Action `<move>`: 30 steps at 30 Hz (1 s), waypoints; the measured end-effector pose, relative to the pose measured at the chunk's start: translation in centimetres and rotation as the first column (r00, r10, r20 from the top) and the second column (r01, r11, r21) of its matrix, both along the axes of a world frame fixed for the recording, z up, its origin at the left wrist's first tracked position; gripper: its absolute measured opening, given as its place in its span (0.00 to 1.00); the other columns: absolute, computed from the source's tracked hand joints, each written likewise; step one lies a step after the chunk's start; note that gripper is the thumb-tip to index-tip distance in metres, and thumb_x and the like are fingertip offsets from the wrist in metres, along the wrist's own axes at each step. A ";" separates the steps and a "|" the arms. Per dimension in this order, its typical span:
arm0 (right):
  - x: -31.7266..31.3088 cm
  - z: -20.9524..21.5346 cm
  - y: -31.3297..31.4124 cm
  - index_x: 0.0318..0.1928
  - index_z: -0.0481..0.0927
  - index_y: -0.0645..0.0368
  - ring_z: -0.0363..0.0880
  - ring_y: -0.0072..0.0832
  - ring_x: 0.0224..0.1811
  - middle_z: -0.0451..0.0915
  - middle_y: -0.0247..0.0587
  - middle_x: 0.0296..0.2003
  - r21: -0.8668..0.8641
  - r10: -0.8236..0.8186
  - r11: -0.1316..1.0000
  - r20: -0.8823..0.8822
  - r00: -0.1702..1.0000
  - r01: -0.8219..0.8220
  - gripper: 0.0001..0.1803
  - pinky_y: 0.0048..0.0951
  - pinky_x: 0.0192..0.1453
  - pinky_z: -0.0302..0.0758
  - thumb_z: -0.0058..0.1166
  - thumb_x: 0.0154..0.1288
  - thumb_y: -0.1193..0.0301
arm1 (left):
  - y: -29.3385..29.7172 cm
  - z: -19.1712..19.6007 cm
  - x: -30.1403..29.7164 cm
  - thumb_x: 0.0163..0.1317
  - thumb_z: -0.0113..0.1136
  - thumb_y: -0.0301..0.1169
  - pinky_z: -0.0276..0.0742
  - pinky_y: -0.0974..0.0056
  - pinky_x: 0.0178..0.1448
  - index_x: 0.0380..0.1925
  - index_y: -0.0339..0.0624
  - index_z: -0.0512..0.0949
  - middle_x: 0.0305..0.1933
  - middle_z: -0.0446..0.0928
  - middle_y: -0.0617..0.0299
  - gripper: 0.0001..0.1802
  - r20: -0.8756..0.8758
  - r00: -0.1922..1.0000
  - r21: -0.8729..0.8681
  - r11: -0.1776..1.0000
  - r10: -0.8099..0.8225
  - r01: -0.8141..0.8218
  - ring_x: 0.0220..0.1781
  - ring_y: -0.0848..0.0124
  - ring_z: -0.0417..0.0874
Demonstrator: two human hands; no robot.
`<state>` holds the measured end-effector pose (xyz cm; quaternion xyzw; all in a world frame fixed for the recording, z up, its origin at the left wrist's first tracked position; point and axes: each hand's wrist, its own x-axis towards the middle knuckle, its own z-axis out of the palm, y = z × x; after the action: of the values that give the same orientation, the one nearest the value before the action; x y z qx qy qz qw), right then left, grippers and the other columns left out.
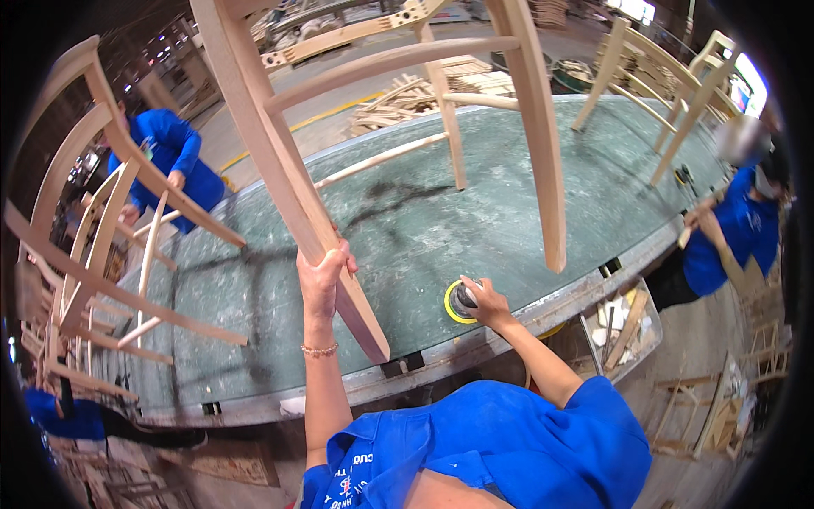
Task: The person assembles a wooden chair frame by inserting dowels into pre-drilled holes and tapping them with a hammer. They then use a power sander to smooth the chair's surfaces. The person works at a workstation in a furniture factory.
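Observation:
A pale wooden chair frame (394, 69) stands in front of me on the green tabletop (424, 229). My left hand (324, 276) is wrapped round its near left leg, close to the lower end. To the right of that leg, my right hand (485, 303) grips a round sander (460, 301) with a black body and a yellow-rimmed disc. The sander is at the table's near side, apart from the chair. Its disc is tilted, and I cannot tell whether it touches the tabletop.
More chair frames (140, 195) crowd the table's left end, and another chair (661, 93) stands far right. Co-workers in blue are at the left (170, 153) and right (738, 229). A bin of scraps (623, 331) hangs by the near edge. Wood pieces (424, 93) lie piled beyond.

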<state>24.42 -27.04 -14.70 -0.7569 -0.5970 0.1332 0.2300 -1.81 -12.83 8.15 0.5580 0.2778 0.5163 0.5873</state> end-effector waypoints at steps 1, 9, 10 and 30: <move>0.2 0.1 0.1 0.66 0.65 0.32 0.77 0.48 0.48 0.70 0.49 0.48 0.000 0.017 1.000 0.029 0.999 -0.017 0.43 0.44 0.46 0.77 0.67 0.48 0.68 | -0.1 0.0 0.1 0.55 0.59 0.27 0.75 0.69 0.29 0.49 0.31 0.68 0.33 0.73 0.60 0.22 -0.005 1.000 0.006 1.000 0.007 -0.007 0.25 0.74 0.76; -5.4 4.5 2.5 0.66 0.66 0.54 0.69 0.45 0.62 0.69 0.53 0.59 0.205 0.411 0.910 -0.316 0.855 -0.362 0.41 0.41 0.64 0.67 0.65 0.55 0.52 | -1.0 -0.8 0.5 0.55 0.63 0.32 0.75 0.67 0.43 0.50 0.33 0.69 0.41 0.72 0.61 0.24 -0.093 0.961 0.168 0.955 0.262 -0.244 0.37 0.74 0.76; -7.1 6.0 2.7 0.66 0.65 0.56 0.69 0.43 0.62 0.69 0.51 0.60 0.290 0.521 0.853 -0.519 0.678 -0.434 0.41 0.40 0.64 0.68 0.64 0.57 0.51 | -1.0 -1.0 0.3 0.55 0.63 0.32 0.74 0.68 0.44 0.50 0.33 0.69 0.41 0.72 0.61 0.24 -0.117 0.949 0.189 0.944 0.294 -0.269 0.39 0.74 0.75; -2.3 16.3 -8.7 0.54 0.75 0.62 0.73 0.15 0.25 0.77 0.30 0.30 0.000 0.062 0.983 -0.941 0.333 -0.183 0.27 0.20 0.27 0.70 0.66 0.52 0.70 | -0.7 -5.3 0.6 0.61 0.63 0.48 0.74 0.69 0.47 0.52 0.34 0.71 0.38 0.77 0.64 0.30 -0.233 0.962 -0.051 0.986 0.145 -0.161 0.41 0.76 0.77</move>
<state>22.09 -35.75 1.58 -0.5077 -0.4047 0.5905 0.4793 -1.19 -13.52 2.83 0.5697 0.4038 0.4826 0.5287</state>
